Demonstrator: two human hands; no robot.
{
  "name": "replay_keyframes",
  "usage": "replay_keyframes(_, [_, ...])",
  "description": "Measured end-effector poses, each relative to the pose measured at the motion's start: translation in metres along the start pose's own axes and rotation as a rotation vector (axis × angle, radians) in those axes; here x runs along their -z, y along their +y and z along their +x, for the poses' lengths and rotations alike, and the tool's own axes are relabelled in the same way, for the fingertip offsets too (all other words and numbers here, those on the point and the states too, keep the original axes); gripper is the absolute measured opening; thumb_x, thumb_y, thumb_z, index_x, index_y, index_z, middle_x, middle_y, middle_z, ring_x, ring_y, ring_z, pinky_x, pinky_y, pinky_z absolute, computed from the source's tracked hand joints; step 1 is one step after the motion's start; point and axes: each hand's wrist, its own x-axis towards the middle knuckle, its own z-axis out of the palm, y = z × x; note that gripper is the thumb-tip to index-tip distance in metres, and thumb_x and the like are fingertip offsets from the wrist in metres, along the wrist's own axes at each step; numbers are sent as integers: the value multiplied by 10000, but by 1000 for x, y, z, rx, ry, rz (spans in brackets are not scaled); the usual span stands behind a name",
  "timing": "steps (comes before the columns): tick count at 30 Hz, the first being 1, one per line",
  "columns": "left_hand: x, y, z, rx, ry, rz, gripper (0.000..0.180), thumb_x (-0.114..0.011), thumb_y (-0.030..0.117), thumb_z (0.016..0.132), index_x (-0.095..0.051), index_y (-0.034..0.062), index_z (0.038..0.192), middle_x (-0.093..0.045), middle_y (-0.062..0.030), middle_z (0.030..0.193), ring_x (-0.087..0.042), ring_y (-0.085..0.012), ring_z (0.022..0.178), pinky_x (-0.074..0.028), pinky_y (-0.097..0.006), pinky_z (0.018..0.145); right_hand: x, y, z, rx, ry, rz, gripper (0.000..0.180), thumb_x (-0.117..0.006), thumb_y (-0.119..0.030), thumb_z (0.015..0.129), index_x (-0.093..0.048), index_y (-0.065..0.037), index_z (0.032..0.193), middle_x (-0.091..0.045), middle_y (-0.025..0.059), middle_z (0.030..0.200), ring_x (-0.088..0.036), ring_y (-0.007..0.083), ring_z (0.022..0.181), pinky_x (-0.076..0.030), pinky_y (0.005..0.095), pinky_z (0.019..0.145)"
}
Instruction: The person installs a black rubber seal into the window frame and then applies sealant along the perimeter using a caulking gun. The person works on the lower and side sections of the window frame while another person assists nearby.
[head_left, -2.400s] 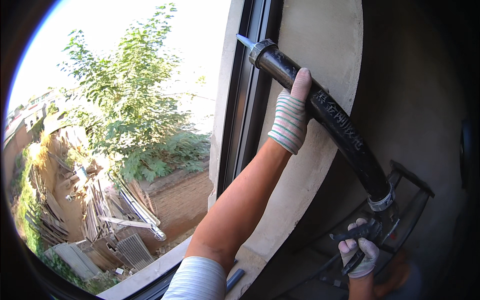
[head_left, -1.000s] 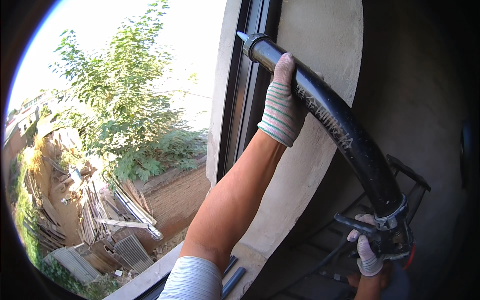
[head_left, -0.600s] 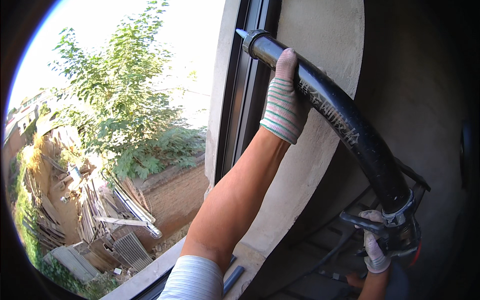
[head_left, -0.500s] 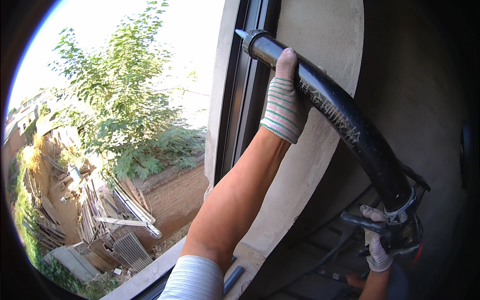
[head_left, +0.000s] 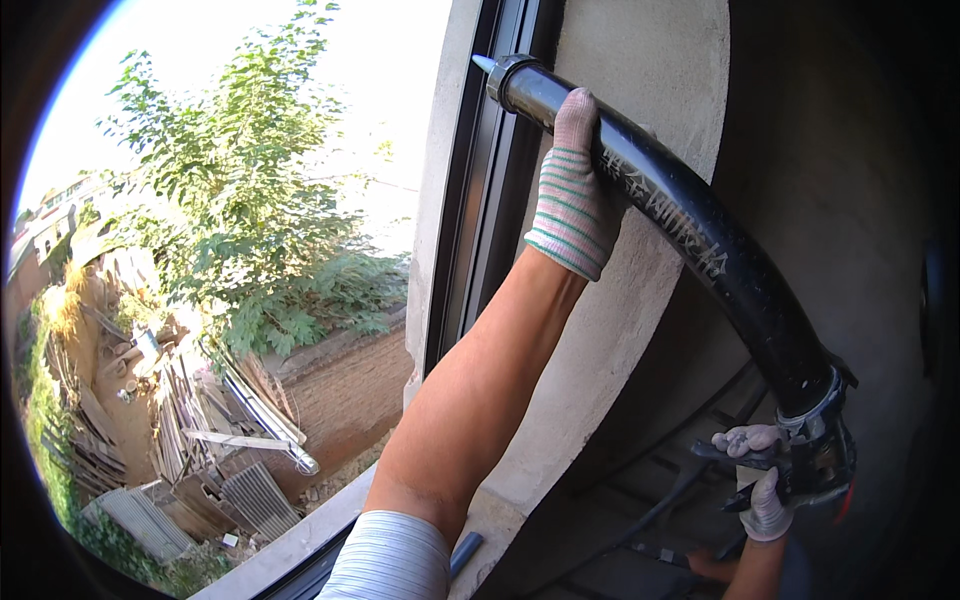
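A long black caulking gun slants from the upper middle down to the lower right. Its pale blue nozzle tip is at the dark window frame; whether it touches cannot be told. My left hand, in a white glove with green and pink stripes, is closed around the front of the barrel, thumb on top. At the rear end, my gloved right hand is closed at the handle and trigger lever, its fingers partly in shadow.
A rough grey plaster reveal borders the window. A short blue-grey tube lies on the sill near my left sleeve. Dark metal bars stand in the shadow at lower right. Outside are a leafy tree and stacked planks far below.
The rear of the caulking gun and my right hand have shifted slightly right and down. The nozzle and my left hand have moved only a little, up and right.
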Motion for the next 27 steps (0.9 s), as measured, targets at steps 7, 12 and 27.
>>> replay_keyframes(7, [-6,2,-1,-18,14,-4,969,-735,712,767,-426,-56,1273,-588,-185,1051,-625,-298,1037,-512,-498,1020,9,6,1,43,-25,-68,531,-625,-575,962,-525,-63,1058,-578,109,996,-591,245,969,-516,479,978])
replay_keyframes(12, [-6,1,-2,-19,25,-4,961,-742,704,764,-431,-49,1273,-590,-179,1044,-632,-298,1028,-512,-502,1026,2,-2,5,5,20,-60,518,-709,-553,915,-496,-92,1014,-560,59,886,-574,213,887,-524,448,911])
replay_keyframes(27, [-3,-2,-2,-22,21,18,935,-741,700,768,-440,-40,1254,-585,-172,1040,-636,-291,1037,-516,-502,1021,9,4,5,38,-1,-79,502,-666,-554,941,-490,-85,959,-553,70,844,-584,221,845,-540,437,851])
